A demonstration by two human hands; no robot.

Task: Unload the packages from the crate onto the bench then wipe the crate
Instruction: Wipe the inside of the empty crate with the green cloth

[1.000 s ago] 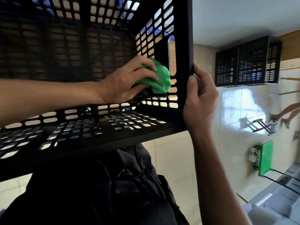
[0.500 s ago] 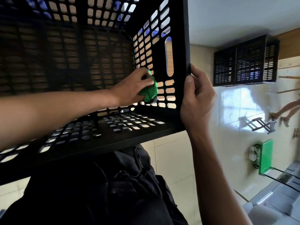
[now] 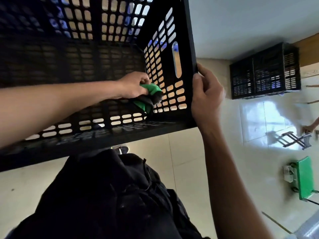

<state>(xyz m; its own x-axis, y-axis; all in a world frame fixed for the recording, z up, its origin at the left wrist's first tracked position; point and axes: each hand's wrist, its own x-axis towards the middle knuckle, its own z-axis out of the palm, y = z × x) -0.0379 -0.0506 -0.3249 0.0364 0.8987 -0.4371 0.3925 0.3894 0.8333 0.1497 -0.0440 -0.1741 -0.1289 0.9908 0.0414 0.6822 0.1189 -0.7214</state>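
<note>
Crate (image 3: 96,57), black and slotted, tipped on its side in front of the body, open mouth toward the head camera so the inside can be reached. Braced at its rim by right hand (image 3: 206,95), fingers curled round the edge. Green cloth (image 3: 150,95) bunched in left hand (image 3: 133,87), pressed into the lower inner corner by the end wall, likely to wipe it; no packages visible inside.

The left hand (image 3: 133,87) is far out in front, at the end of a long, bare arm that comes in from the left side. Its fingers (image 3: 144,81) are curled tight around a green cloth (image 3: 150,95), and the back of the hand faces up. The right hand (image 3: 206,97) is up higher on the right, at the end of a bare arm that rises from the bottom. Its thumb and fingers wrap the edge of the black crate (image 3: 189,49) and grip it. The wrist is a bit bent.
</note>
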